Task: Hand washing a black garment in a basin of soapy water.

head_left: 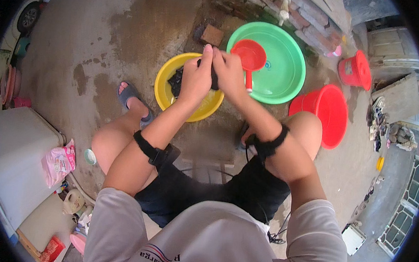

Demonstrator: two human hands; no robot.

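My left hand (197, 75) and my right hand (230, 71) are close together, both closed around a dark wet-looking cloth (214, 77). They hold it above the right side of a yellow plastic basin (160, 92). More black fabric (175, 81) lies inside that basin, partly hidden behind my left hand. Just beyond my right hand, a red plastic dipper (250, 54) rests in a large green plastic basin (285, 69), its handle pointing back towards me. What kind of garment the cloth is, I cannot tell.
A brick (212, 35) lies behind the yellow basin. Right of my knee stands a red bucket (334, 117), and farther off a lidded red bucket (355, 69). A tap (283, 15) juts out by the brick wall. On the left are a pink bag (60, 161) and a small bowl (90, 157).
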